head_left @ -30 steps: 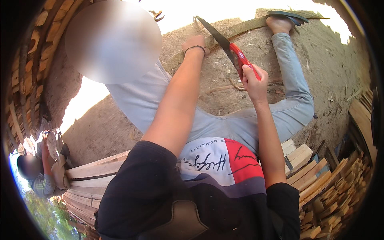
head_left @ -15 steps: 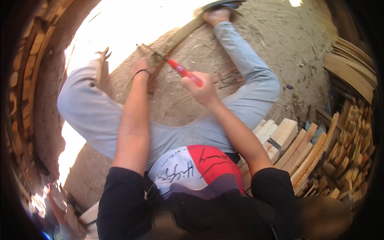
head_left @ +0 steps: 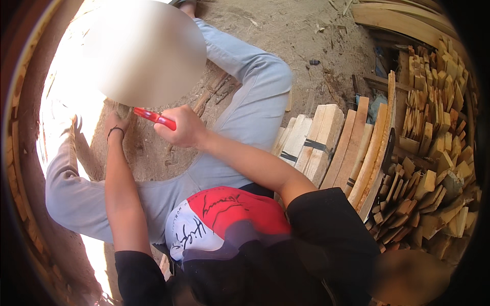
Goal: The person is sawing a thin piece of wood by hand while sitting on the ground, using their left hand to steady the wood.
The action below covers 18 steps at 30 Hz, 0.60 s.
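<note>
My right hand (head_left: 185, 127) is closed around the red handle of a hand saw (head_left: 154, 118); the blade runs up and left and is lost behind a blurred patch. My left hand (head_left: 116, 122), with a dark band at the wrist, presses down on a rough wooden piece (head_left: 123, 110) on the dirt beside the saw; its fingers are partly hidden. I sit on the ground with my legs in light blue trousers (head_left: 250, 97) spread to both sides of the wood.
Bundled pale planks (head_left: 319, 140) lie at my right knee. A heap of short wood offcuts (head_left: 429, 168) fills the right side, with long curved boards (head_left: 393, 15) behind. Sandy ground (head_left: 306, 35) lies ahead.
The view has swung to the right and down. My hands with the saw now sit left of centre, closer to my body, and the wood pile fills the right side.
</note>
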{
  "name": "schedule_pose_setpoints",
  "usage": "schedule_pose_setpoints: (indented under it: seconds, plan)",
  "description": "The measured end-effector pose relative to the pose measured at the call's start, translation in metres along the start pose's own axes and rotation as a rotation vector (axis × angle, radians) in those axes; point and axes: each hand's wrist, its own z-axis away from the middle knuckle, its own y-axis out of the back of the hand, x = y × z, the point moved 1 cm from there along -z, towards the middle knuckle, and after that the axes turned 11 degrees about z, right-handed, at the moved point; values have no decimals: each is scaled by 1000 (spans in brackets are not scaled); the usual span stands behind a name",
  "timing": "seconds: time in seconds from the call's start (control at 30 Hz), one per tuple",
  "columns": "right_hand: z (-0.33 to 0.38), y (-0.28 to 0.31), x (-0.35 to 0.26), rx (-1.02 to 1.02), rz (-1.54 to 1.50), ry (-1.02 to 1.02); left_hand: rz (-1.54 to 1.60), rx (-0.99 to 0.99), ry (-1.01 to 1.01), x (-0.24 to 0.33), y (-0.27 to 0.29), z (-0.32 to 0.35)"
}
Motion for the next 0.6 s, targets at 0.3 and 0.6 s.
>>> schedule_pose_setpoints:
  seconds: [0.3,0.6]
  plan:
    - [43,36,-6,-83,9,-84,-20,-32,7,23,-17,25]
    - [-35,13,-2,-81,-82,-18,181,39,48,12,13,17]
